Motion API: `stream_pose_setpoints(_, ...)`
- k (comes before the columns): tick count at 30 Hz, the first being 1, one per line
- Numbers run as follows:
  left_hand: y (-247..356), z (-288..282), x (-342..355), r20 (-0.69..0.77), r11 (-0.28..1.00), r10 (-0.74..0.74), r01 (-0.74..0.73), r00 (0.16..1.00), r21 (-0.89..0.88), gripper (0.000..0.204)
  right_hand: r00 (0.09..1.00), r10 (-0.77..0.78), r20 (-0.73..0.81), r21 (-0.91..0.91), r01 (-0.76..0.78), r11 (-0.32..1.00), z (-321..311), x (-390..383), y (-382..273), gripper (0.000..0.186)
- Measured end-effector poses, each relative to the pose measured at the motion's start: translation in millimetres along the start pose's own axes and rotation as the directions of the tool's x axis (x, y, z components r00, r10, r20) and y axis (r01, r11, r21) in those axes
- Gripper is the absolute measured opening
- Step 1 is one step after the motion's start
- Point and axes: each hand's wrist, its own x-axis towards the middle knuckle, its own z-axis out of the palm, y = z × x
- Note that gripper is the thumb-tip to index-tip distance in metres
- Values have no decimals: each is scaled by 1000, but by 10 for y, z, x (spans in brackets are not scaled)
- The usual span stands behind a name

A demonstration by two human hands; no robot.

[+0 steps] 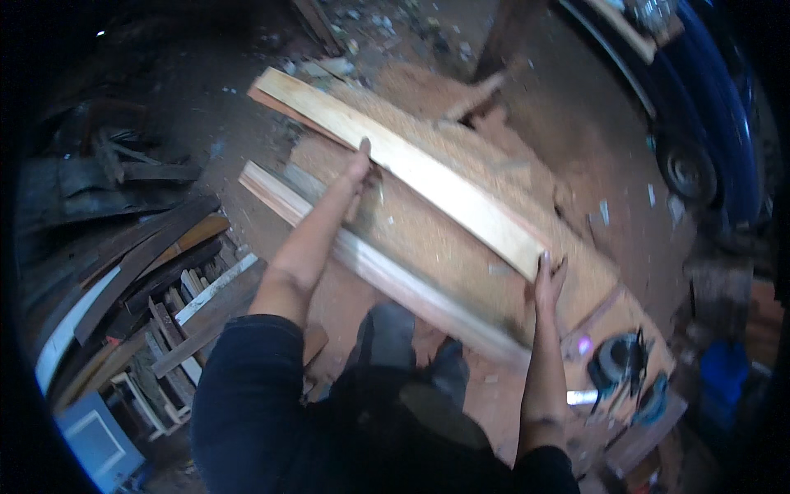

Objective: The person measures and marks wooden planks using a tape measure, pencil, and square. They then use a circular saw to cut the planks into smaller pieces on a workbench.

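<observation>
A long pale board (444, 198), with a reddish piece along its edge, lies at a diagonal in both my hands. My left hand (359, 165) grips its near side left of the middle, thumb on the top face. My right hand (546, 280) grips its right end. Below and nearer me, a second length of pale, pinkish timber (395, 280) lies parallel along the edge of a wide wooden work surface (527, 189). A dark power tool (617, 370) with teal parts rests at the surface's right end.
Piled scrap timber (181, 288) and a blue framed panel (95, 436) are at the left. A dark blue vehicle (724, 140) with a wheel stands at the upper right, and a blue object (724, 379) at the right. Debris litters the ground (370, 25) beyond.
</observation>
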Motion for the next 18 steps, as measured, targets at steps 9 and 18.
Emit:
stream_pose_setpoints(9,-709,345,-2159,767,-141,227,-759,600,635,112,972,-171,-164,-376,98,921,-1126,-1496,1136,56)
stream_pose_setpoints(18,-1254,830,-2362,917,-390,-25,-848,398,357,101,814,385,-435,168,-347,923,-1278,-2182,2631,43)
